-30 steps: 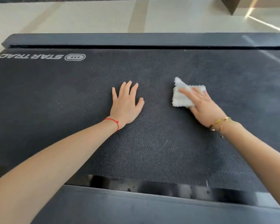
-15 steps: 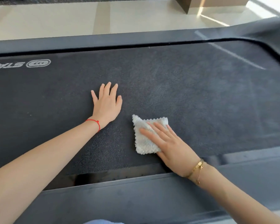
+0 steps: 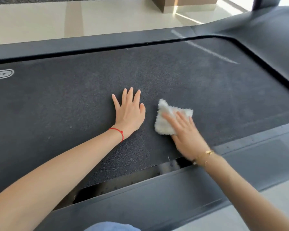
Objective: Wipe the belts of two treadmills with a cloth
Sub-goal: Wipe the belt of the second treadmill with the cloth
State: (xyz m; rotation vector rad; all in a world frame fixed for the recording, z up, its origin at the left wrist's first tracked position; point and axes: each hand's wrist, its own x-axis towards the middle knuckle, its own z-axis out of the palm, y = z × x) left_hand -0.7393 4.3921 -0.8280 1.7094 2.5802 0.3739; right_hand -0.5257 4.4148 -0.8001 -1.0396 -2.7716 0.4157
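Note:
A dark textured treadmill belt (image 3: 65,105) fills most of the view. My left hand (image 3: 129,112) lies flat on the belt with its fingers spread, a red string at the wrist. Just to its right a small white fluffy cloth (image 3: 165,119) rests on the belt. My right hand (image 3: 185,132) presses down on the cloth with flat fingers, covering its lower right part; a gold bracelet is on that wrist. The right hand is blurred by motion.
Dark side rails run along the far edge (image 3: 90,44) and the near edge (image 3: 157,197) of the belt. The motor cover (image 3: 270,39) rises at the right. A gap (image 3: 123,182) shows metal under the near rail. Beige tiled floor (image 3: 107,17) lies beyond.
My right hand swept the cloth from the far part of the belt toward the near edge, then away from me again. The view has shifted right. My left hand stays flat in place.

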